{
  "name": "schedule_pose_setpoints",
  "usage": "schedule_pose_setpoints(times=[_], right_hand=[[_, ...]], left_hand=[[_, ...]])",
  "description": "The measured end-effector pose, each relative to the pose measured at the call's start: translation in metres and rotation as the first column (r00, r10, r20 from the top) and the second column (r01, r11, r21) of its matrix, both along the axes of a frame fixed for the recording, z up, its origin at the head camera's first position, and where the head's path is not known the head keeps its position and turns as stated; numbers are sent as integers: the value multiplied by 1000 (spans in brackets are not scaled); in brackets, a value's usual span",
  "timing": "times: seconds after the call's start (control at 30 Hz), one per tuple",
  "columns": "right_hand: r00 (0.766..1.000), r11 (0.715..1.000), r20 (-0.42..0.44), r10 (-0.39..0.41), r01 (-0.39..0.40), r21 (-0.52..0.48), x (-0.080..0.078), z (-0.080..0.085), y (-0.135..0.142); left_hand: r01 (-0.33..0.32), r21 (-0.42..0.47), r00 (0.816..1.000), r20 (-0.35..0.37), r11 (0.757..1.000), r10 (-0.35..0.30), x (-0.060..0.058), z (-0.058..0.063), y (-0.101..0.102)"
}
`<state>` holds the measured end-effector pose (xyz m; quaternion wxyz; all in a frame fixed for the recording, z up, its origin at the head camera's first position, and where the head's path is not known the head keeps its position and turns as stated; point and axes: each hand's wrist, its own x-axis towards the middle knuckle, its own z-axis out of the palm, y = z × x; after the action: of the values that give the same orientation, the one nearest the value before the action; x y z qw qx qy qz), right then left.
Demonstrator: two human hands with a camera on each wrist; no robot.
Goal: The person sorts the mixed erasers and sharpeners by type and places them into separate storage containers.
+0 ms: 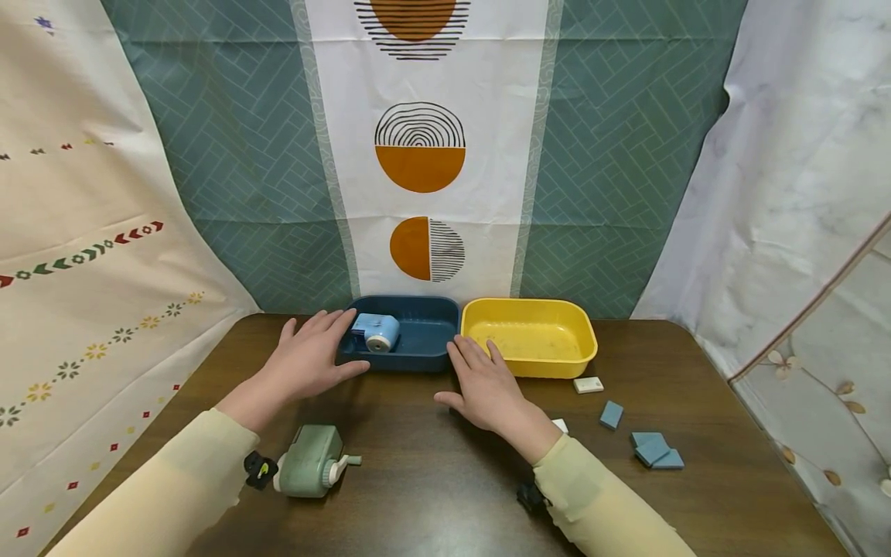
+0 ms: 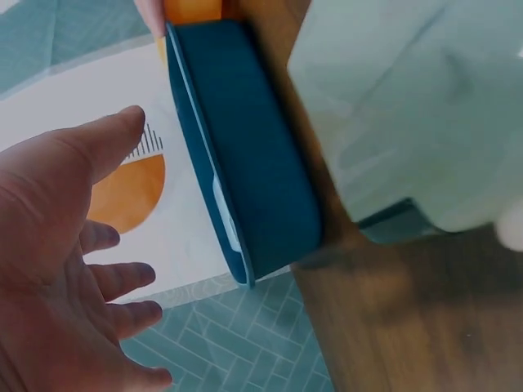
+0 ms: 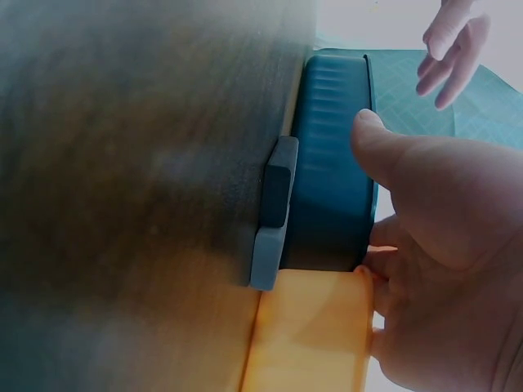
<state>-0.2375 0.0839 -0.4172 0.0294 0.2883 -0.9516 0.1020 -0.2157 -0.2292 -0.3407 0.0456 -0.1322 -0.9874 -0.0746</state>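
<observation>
My left hand (image 1: 311, 354) hovers at the left end of a dark blue tray (image 1: 425, 362), fingers spread and thumb along its front. In the left wrist view, that hand (image 2: 49, 237) shows nothing in its palm. My right hand (image 1: 485, 389) reaches to the tray's right end, its fingertips at the rim where the tray meets a yellow tray (image 1: 532, 367). Inside the blue tray sits a small light-blue device (image 1: 376, 331) with a round white front. A green crank pencil sharpener (image 1: 309, 462) stands on the table by my left forearm.
Right of the yellow tray lie a white block (image 1: 588, 385), a small blue block (image 1: 612, 415) and a cluster of blue blocks (image 1: 653, 450). Another white block (image 1: 560, 425) is partly hidden behind my right wrist. Patterned cloth (image 1: 425, 263) hangs behind the trays.
</observation>
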Motion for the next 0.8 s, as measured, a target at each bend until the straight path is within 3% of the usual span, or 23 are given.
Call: schedule_pose_setpoints(times=[0.43, 0.8], right_hand=[[1000, 1000, 13, -7, 7, 19, -1, 1, 0], [999, 1000, -33, 9, -8, 17, -1, 0, -1]], left_hand=[[29, 5, 999, -14, 1000, -29, 20, -7, -13], [60, -4, 998, -24, 998, -60, 41, -14, -23]])
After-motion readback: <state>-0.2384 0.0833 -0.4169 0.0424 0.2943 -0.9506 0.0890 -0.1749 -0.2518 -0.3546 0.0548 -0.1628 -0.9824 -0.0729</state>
